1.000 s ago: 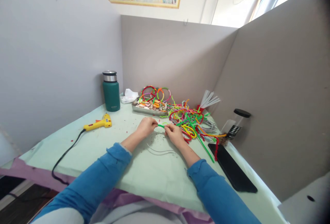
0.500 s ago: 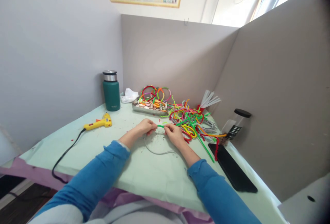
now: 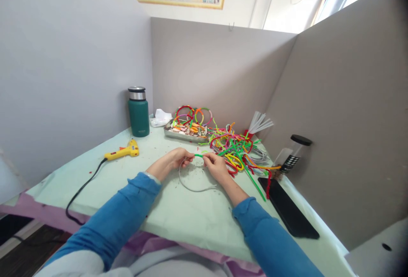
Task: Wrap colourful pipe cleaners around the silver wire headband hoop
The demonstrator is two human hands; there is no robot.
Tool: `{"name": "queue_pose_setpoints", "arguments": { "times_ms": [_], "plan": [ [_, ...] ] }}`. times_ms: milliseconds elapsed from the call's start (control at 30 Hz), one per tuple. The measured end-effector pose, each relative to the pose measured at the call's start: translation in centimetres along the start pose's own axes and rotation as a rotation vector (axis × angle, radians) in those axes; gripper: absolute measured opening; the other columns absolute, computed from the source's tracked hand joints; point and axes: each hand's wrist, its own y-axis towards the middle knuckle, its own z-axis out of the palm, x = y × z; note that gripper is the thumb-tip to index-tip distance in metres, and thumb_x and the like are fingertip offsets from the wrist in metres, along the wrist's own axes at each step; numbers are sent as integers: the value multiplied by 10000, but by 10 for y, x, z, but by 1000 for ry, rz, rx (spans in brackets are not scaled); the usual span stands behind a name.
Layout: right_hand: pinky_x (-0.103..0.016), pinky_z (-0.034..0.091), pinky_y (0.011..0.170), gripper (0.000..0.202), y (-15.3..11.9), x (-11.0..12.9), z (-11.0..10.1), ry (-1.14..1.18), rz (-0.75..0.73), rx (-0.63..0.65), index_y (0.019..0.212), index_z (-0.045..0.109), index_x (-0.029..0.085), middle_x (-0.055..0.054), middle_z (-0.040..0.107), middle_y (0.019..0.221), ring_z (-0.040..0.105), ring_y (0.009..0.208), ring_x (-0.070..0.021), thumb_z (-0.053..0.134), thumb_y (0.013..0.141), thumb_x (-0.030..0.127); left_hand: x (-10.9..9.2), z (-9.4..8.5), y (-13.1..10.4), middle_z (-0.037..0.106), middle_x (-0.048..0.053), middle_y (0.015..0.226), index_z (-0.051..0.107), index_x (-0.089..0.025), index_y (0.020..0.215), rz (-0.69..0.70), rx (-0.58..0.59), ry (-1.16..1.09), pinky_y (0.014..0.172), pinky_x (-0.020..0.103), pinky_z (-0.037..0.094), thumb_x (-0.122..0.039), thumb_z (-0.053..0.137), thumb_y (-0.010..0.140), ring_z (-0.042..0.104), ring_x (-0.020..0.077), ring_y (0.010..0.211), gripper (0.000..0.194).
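My left hand (image 3: 178, 158) pinches one end of a short green pipe cleaner stretch (image 3: 198, 155) that appears wrapped around a thin grey wire. Its other end is between the fingertips of my right hand (image 3: 216, 165). From my left fingers the grey wire (image 3: 194, 190) bends down in an open curve above or on the table, its free end below my right hand. A tangled pile of coloured pipe cleaners (image 3: 236, 145) lies just beyond my right hand. My fingers hide part of the wire.
A yellow glue gun (image 3: 123, 152) with a black cord lies left, near a green bottle (image 3: 139, 117). A metal tray (image 3: 185, 137) of small pieces and wrapped rings stands at the back. White glue sticks (image 3: 259, 122), a black-lidded jar (image 3: 295, 153) and a black slab (image 3: 288, 209) are right.
Both hands stay in nearly the same place on the green stretch. My left hand has turned slightly, and the view has shifted a little.
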Motion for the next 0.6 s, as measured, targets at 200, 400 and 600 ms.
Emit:
{"name": "queue_pose_setpoints", "arguments": {
  "times_ms": [200, 400, 600],
  "plan": [
    [-251, 413, 556, 236, 0, 0, -1, 11, 2, 6, 858, 687, 155, -11, 639, 596, 572, 550, -154, 528, 817, 325, -2, 2, -5, 380, -26, 455, 490, -112, 623, -33, 35, -70, 344, 166, 242, -135, 426, 867, 303, 51, 343, 253],
    [-250, 419, 573, 217, 0, 1, 0, 25, 10, 7, 843, 682, 163, -5, 639, 598, 574, 561, -149, 541, 810, 324, -1, -2, -4, 373, -23, 453, 497, -112, 629, -55, 116, -99, 343, 172, 219, -149, 394, 882, 286, 53, 343, 276],
    [-220, 323, 398, 346, 2, 9, -5, 225, 228, 67, 732, 641, 152, -12, 624, 564, 440, 382, -93, 500, 843, 448, 2, -3, 4, 383, -33, 468, 511, -121, 628, 41, -10, -22, 376, 188, 238, -198, 539, 815, 315, 57, 363, 204]
  ]
}}
